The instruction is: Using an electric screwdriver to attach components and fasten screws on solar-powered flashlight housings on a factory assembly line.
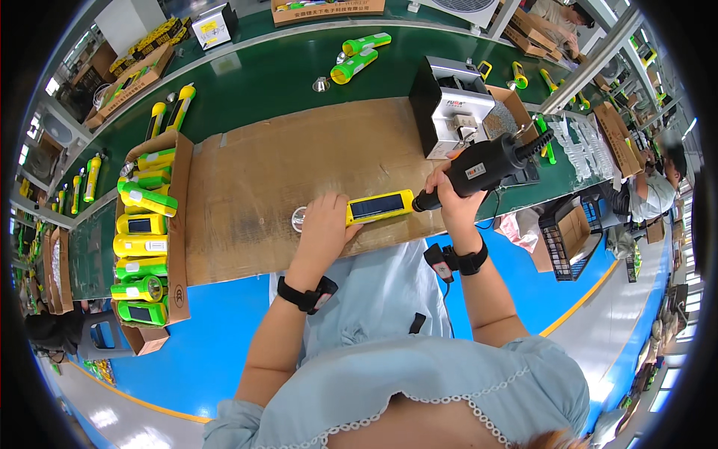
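Note:
My left hand (321,228) is closed around one end of a yellow flashlight (380,206) lying on a cardboard sheet (254,172). A dark rectangular panel faces up on its body. In my right hand (458,202) is a black electric screwdriver (479,166), held nearly sideways with its cord trailing to the upper right. The screwdriver's tip meets, or nearly meets, the flashlight's right end; the exact contact is too small to make out. Beside my left fingers shows a round silvery reflector (298,218), partly covered by the hand.
An open carton (178,224) of yellow and green flashlights stands at the left. Behind my right hand sits a black-and-silver screw feeder (452,105). Two green flashlight housings (354,66) and a loose reflector (321,84) lie on the green bench (269,82). A black crate (572,239) is at the right.

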The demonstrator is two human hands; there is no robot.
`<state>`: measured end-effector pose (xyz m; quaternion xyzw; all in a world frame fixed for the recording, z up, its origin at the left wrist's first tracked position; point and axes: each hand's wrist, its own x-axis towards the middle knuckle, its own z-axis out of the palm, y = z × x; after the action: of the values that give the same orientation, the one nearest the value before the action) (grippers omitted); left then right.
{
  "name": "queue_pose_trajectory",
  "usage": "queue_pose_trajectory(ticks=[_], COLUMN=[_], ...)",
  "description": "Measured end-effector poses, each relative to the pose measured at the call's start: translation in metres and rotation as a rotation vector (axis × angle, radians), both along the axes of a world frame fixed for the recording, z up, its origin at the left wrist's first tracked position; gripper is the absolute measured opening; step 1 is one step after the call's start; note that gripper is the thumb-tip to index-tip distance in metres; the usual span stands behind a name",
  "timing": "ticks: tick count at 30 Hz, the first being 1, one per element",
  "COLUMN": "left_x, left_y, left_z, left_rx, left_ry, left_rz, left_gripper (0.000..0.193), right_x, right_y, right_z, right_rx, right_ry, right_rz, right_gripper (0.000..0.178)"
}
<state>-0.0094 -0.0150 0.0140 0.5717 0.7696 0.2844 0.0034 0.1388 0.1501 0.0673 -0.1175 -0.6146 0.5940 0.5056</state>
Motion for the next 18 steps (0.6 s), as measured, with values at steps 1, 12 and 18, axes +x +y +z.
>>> queue_pose_trajectory(ticks=[1,12,18], left_x=[0.001,0.003,0.007], left_y=[0.001,0.002,0.002], left_z=[0.001,0.005,0.004], left_rx=[0.000,-0.030,-0.022], left_ry=[0.000,0.013,0.008], left_rz=[-0.008,0.052,0.055], left_gripper=[0.042,0.045,0.047], right_x=[0.002,-0.001,-0.010], right_y=[-0.001,0.095,0.137], right_z=[0.001,0.061,0.059], right_rx=[-0.002,0.207,0.192], right_ry=[-0.034,0.283,0.157], right_rz=[0.010,-0.530,-0.518], right_gripper=[0.037,0.039,0.035])
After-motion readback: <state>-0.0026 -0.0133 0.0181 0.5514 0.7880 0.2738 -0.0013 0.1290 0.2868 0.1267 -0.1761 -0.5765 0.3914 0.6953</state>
